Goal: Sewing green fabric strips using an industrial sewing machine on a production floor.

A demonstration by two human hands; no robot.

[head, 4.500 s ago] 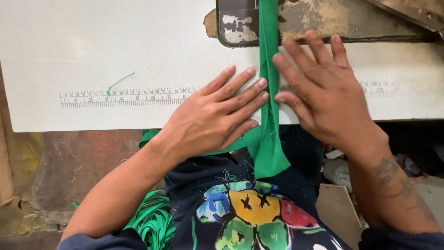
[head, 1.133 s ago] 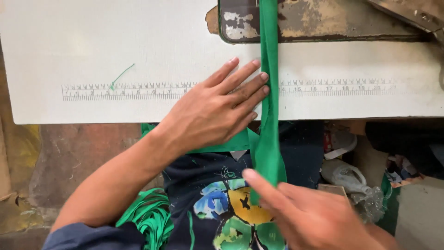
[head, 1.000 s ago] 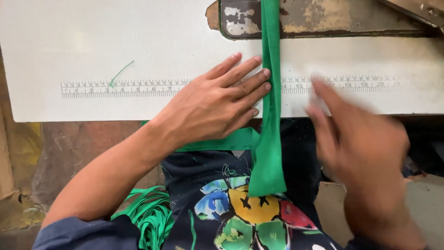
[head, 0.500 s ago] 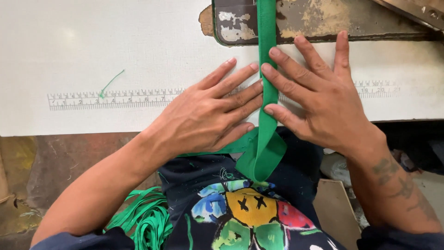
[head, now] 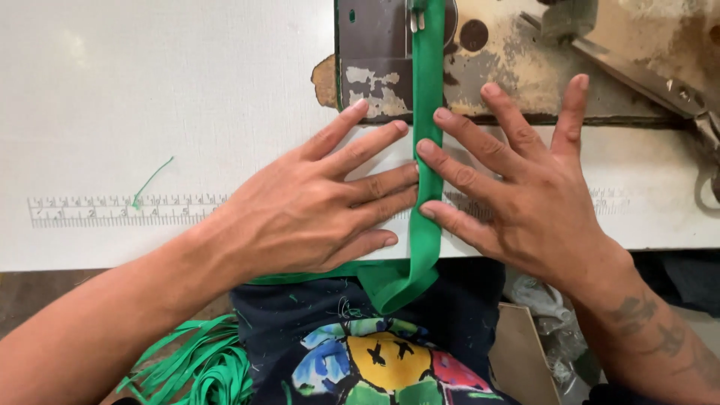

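Head view of a white table [head: 150,90] with both hands laid flat on either side of a green fabric strip [head: 427,150]. The strip ran with its long axis near to far, from the worn metal plate of a sewing machine [head: 525,52] at the far edge, straight toward the person, then over the near table edge, where it folded into a loop above the dark printed shirt [head: 375,360]. The left hand [head: 315,217] lay palm down just left of the strip, fingers spread and released, their tips touching its left edge. The right hand [head: 525,195] lay palm down just right of it, fingers likewise spread; the tips of its nearer fingers rested on the strip's right edge. Neither hand gripped the strip: both pressed it flat from opposite sides and stood about equally close to it. A printed ruler [head: 112,211] ran left to right across the table, at right angles to the strip. Loose green strips [head: 202,367] hung at the near left, below the table edge.
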